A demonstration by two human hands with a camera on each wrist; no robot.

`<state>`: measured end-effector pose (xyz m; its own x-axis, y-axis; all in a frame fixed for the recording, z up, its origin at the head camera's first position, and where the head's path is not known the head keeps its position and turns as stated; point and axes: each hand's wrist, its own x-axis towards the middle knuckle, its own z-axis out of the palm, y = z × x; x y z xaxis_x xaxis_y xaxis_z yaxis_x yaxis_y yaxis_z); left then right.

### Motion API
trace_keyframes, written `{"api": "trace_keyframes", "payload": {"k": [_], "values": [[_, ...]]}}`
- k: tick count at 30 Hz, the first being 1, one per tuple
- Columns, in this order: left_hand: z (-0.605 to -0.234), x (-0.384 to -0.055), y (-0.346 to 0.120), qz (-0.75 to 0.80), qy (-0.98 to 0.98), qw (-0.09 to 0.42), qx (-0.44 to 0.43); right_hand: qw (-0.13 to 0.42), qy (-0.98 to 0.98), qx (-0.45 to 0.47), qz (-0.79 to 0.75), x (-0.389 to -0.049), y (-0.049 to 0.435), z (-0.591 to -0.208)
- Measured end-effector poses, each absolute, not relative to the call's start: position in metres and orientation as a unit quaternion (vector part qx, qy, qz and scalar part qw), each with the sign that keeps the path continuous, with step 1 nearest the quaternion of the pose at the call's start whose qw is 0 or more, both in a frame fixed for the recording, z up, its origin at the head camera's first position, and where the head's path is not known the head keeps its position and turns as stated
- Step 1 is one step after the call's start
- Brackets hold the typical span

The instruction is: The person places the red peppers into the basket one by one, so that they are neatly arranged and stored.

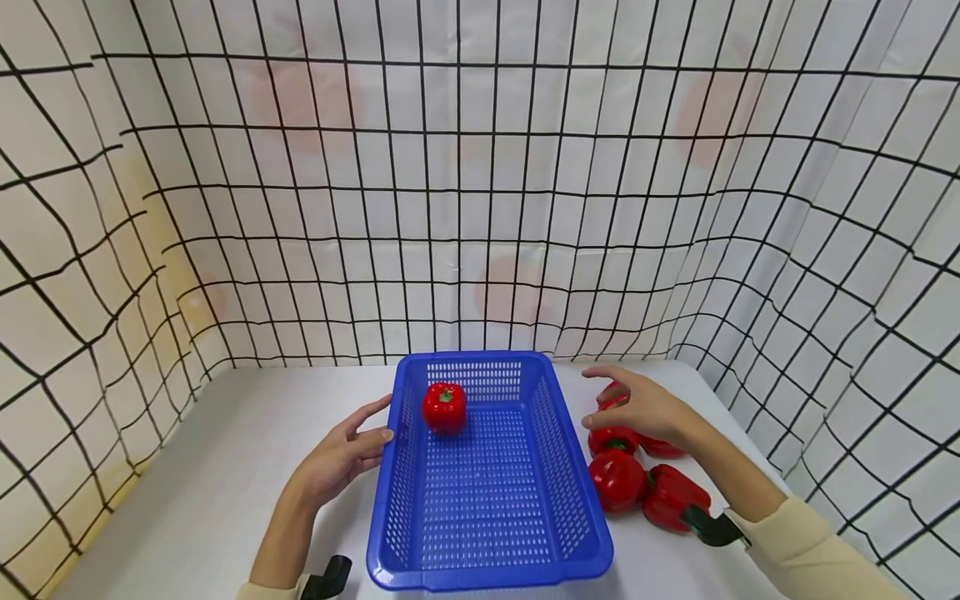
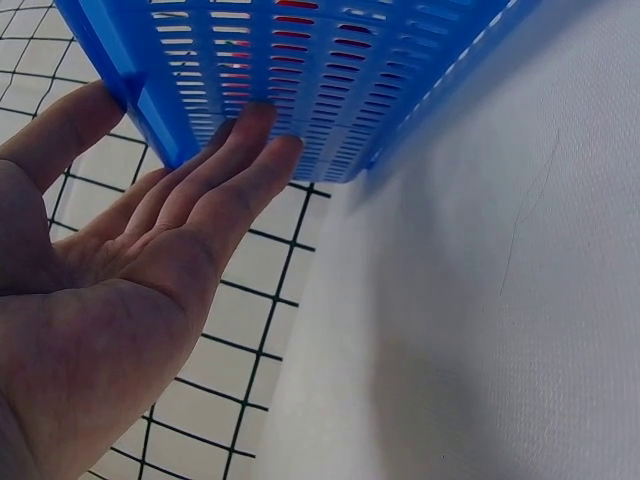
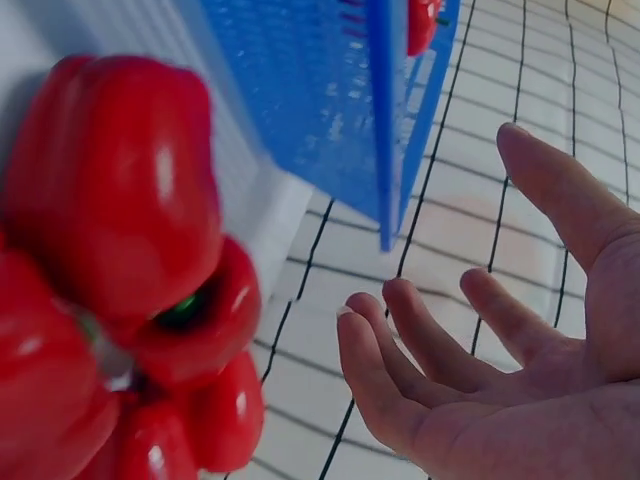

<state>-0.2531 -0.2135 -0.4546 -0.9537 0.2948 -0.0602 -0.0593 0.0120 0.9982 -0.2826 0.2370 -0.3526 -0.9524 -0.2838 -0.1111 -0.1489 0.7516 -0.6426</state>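
Observation:
My left hand [image 1: 335, 460] is at the left side of a blue plastic basket [image 1: 491, 577]. Its thumb rests at the rim, and its nearly straight fingers [image 2: 225, 165] lie along the outside of the slotted wall. One red bell pepper [image 1: 444, 408] with a green stem sits inside, toward the far left corner. Right of the basket, my right hand [image 1: 648, 410] hovers over several red bell peppers [image 1: 617, 482], fingers spread and holding nothing. The right wrist view shows the bell peppers [image 3: 120, 185] bunched beside the hand, which partly hides some of them in the head view.
A white table surface [image 1: 247, 467] lies under everything. Black grid netting [image 1: 457, 192] over white sheeting closes in the back and both sides. Dark wrist devices [image 1: 327, 577] sit at both cuffs.

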Motion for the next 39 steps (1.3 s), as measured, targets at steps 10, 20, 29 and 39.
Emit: {"api": "trace_keyframes", "payload": {"k": [10, 20, 29, 39], "values": [[-0.455, -0.254, -0.215, 0.7, 0.697, 0.128, 0.088, 0.129, 0.931, -0.092, -0.33, -0.274, 0.277, -0.365], [-0.456, -0.253, -0.214, 0.699, 0.7, 0.125, 0.083, 0.157, 0.933, -0.094, -0.311, -0.265, 0.303, -0.37], [-0.455, -0.252, -0.213, 0.7, 0.699, 0.121, 0.079, 0.205, 0.923, -0.101, -0.308, -0.261, 0.317, -0.382], [-0.456, -0.253, -0.212, 0.7, 0.7, 0.12, 0.075, 0.228, 0.922, -0.075, -0.304, -0.255, 0.323, -0.391]]}}
